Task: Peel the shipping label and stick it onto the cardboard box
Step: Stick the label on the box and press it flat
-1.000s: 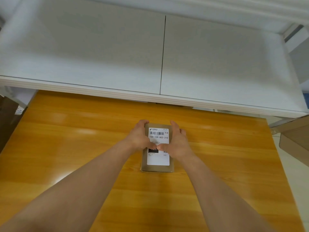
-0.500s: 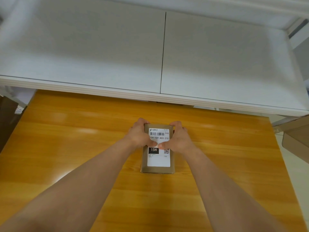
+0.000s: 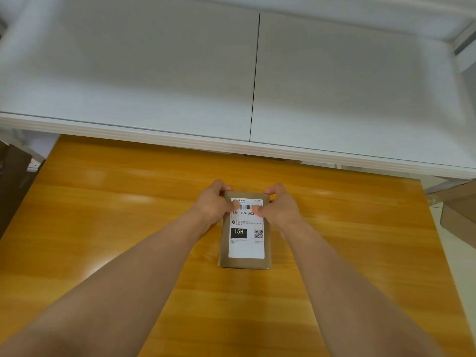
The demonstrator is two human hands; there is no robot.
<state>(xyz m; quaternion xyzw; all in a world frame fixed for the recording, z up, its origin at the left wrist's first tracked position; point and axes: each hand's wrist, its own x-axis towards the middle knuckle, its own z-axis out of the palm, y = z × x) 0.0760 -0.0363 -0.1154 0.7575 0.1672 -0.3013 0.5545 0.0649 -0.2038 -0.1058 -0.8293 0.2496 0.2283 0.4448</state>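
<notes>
A small brown cardboard box (image 3: pixel 244 263) lies flat on the orange wooden table (image 3: pixel 103 215). A white shipping label (image 3: pixel 246 244) with a barcode, "15H-159-A03" and a QR code covers its top face. My left hand (image 3: pixel 215 202) grips the box's far left corner, thumb pressing on the label by the barcode. My right hand (image 3: pixel 280 206) grips the far right corner, its thumb on the label too. The fingers of both hands curl over the far edge.
A white shelf surface (image 3: pixel 180 86) with a central seam overhangs the table's far side. Brown cardboard (image 3: pixel 461 215) sticks in at the right edge, and a dark brown object (image 3: pixel 13 181) stands at the left edge.
Both thumbs have slid from the middle of the label toward its far end, uncovering the "15H" block and the QR code. The box has stayed in place.
</notes>
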